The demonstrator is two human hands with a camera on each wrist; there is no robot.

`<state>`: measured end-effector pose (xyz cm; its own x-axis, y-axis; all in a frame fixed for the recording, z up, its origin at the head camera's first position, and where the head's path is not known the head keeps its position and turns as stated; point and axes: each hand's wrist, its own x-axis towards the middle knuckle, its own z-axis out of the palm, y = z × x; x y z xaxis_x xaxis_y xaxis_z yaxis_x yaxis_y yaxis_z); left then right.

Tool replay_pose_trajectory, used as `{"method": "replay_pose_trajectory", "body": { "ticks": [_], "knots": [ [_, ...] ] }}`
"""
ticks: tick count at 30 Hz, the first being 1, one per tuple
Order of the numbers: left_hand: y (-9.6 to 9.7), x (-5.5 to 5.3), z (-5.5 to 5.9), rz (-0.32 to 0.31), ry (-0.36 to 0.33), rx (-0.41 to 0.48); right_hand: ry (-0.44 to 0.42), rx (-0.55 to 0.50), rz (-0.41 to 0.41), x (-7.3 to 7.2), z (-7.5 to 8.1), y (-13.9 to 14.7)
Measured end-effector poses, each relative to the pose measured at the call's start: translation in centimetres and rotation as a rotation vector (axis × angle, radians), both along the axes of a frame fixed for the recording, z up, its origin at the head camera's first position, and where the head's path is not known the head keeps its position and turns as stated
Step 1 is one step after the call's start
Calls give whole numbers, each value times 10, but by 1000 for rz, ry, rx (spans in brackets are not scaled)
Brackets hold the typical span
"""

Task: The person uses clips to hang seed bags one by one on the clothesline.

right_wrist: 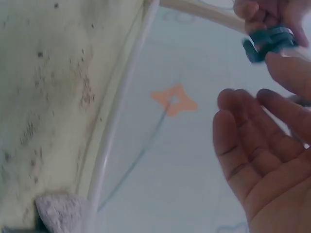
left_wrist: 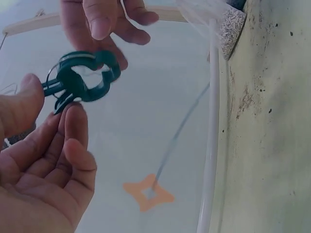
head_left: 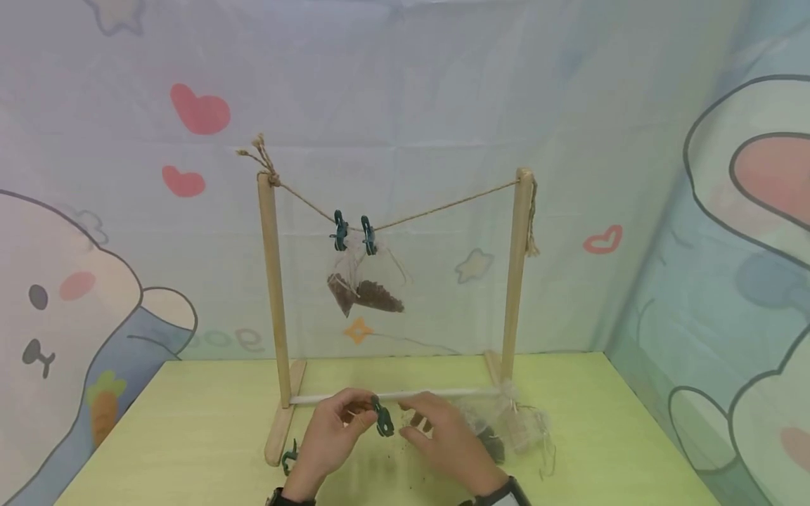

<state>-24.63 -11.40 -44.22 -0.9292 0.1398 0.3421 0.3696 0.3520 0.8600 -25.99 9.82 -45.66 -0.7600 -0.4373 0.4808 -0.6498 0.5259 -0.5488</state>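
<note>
Between thumb and fingers, my left hand [head_left: 334,433] pinches a dark green plastic spring clip [head_left: 383,417] by its handles. In the left wrist view the clip [left_wrist: 77,86] has a rounded head with a wire spring at its side. My right hand [head_left: 448,437] is just right of it, fingers relaxed and holding nothing; the right wrist view shows its bare palm [right_wrist: 272,174]. Two similar clips, a left one [head_left: 340,230] and a right one [head_left: 369,236], sit on the sagging rope [head_left: 443,207]. Below them hang clear bags with dark reddish-brown contents [head_left: 378,296].
Wooden posts, left [head_left: 272,281] and right [head_left: 517,281], hold the rope, with a white bar [head_left: 405,396] between their bases. Another green clip [head_left: 290,457] lies by the left foot. Clear bags [head_left: 522,429] with dark and pale contents lie at the right base. Dark specks dot the table.
</note>
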Motion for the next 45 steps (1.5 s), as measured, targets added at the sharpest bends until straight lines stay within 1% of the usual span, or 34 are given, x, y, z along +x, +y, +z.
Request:
{"method": "replay_pose_trajectory", "body": {
  "ticks": [3, 5, 9, 15, 17, 19, 21, 23, 27, 30, 37, 42, 45],
  "knots": [
    [1, -2, -1, 59, 32, 4, 9, 30, -149, -3, 6, 12],
    [1, -2, 0, 89, 35, 23, 20, 30, -258, -4, 10, 22],
    [1, -2, 1, 122, 43, 53, 31, -9, -421, -9, 15, 42],
    [3, -1, 1, 145, 63, 81, 101, -8, -587, -19, 11, 74],
    [3, 0, 1, 152, 72, 92, 87, -14, -631, -22, 8, 83],
    [3, 0, 1, 158, 81, 97, 34, -11, -669, -23, 6, 90],
    [3, -1, 1, 163, 89, 95, -26, 4, -689, -25, 4, 95],
    [4, -1, 1, 163, 95, 89, -80, 33, -693, -26, 2, 98],
    [4, -1, 0, 159, 98, 80, -164, 37, -653, -28, -3, 100],
    [4, -1, 0, 159, 99, 72, -197, 1, -621, -31, -7, 97],
    [4, -1, -1, 162, 110, 56, -233, -103, -560, -37, -18, 86],
    [5, -1, -1, 155, 111, 67, -288, -179, -581, -40, -26, 80],
    [5, -1, -2, 153, 114, 70, -286, -206, -615, -41, -30, 77]
  ]
}}
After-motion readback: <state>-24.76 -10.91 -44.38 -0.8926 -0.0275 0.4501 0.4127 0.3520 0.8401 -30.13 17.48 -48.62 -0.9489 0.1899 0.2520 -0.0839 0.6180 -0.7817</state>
